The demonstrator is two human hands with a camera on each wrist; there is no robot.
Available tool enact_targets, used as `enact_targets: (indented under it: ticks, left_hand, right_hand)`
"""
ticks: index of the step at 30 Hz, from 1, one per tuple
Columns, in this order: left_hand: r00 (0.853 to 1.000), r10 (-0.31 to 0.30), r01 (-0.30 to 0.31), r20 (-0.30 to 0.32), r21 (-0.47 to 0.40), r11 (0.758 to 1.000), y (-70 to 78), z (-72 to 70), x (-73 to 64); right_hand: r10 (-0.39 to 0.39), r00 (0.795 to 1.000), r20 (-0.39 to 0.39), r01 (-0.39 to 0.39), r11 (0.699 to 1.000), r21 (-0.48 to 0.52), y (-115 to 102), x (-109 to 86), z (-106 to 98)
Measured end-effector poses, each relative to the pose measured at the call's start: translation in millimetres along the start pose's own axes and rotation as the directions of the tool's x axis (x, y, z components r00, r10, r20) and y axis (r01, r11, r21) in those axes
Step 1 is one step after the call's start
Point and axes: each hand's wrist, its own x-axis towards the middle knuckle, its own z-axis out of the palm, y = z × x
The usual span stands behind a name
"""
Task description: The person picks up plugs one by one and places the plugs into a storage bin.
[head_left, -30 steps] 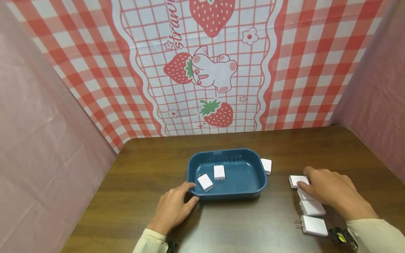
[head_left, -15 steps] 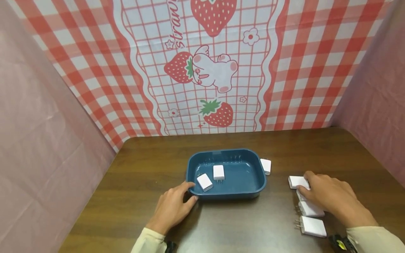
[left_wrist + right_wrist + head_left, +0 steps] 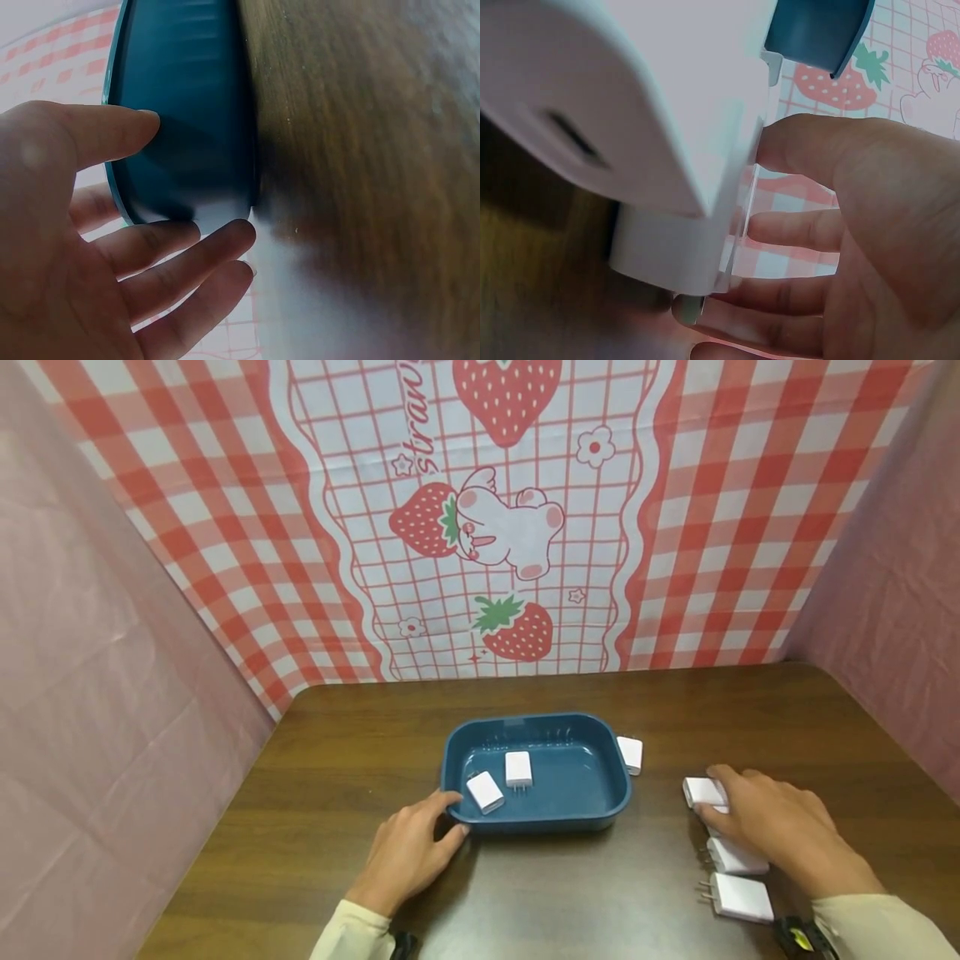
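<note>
My left hand [image 3: 408, 852] holds the near left corner of a dark blue rectangular tray [image 3: 547, 825], its thumb on the outer wall [image 3: 187, 90] and its fingers around the corner. Inside the tray lie two white plug chargers, one tilted charger [image 3: 486, 792] near the left wall and another charger [image 3: 518, 769] beside it. At the right, my right hand [image 3: 780, 822] pinches the farthest charger [image 3: 701, 791] of a row between thumb and fingers. Its palm covers most of the charger behind that one. In the right wrist view a nearer white charger [image 3: 652, 97] fills the upper left.
Two more chargers of the row, a middle charger [image 3: 738, 857] and the nearest charger [image 3: 742, 897], lie with prongs pointing left. Another charger [image 3: 631, 755] lies against the tray's right side. A strawberry-print cloth [image 3: 487, 610] hangs behind the brown wooden table [image 3: 360, 752].
My right hand has shifted slightly left, its thumb and fingertips further along the sides of the farthest charger. The left hand stays on the tray's corner.
</note>
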Motion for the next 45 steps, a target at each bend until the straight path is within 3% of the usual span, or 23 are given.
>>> enact_targets:
  ticks: [11,25,37,45]
  left_hand:
    - [1.000,-0.003,0.003,-0.006,-0.004,1.000,0.0,0.3,0.7]
    - [1.000,-0.008,0.008,0.010,-0.018,1.000,1.3,1.0,0.1]
    - [1.000,-0.016,0.016,0.009,-0.019,1.000,0.5,0.6,-0.9]
    - [1.000,-0.021,0.022,0.014,-0.027,0.999,0.8,0.1,-0.9]
  right_hand:
    - [0.012,0.999,0.033,-0.011,1.000,-0.018,-0.6,2.6,-1.2]
    - [-0.017,1.000,0.012,0.017,1.000,-0.005,-1.3,5.1,1.3]
    - [0.002,1.000,0.027,-0.003,1.000,0.005,-1.6,7.2,1.8]
    - [-0.019,1.000,-0.008,0.019,1.000,0.023,0.7,6.4,0.3]
